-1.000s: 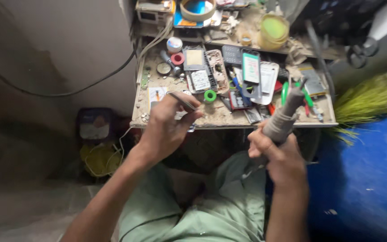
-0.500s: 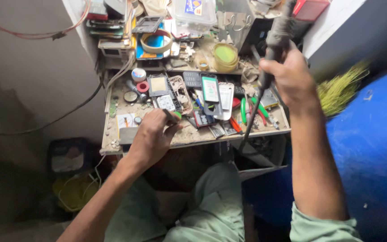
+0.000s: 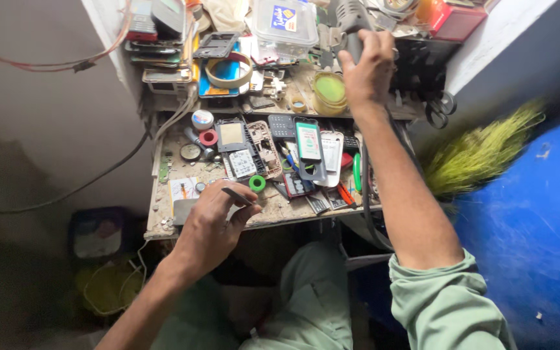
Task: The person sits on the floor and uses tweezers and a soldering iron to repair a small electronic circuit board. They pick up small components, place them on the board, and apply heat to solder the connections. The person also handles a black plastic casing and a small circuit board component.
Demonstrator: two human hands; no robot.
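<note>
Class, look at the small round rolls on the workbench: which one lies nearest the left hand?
The green roll, just beyond the left hand holding tweezers. The red roll and white roll lie farther back.

I have one view only, from the head camera: it looks steeply down and forward over my lap onto the cluttered tabletop [image 3: 273,210], close enough that both forearms fill the frame.

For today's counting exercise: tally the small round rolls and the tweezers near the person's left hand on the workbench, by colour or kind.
Green roll: 1
Red roll: 1
White and blue roll: 1
Tweezers in the left hand: 1
Total: 4
</note>
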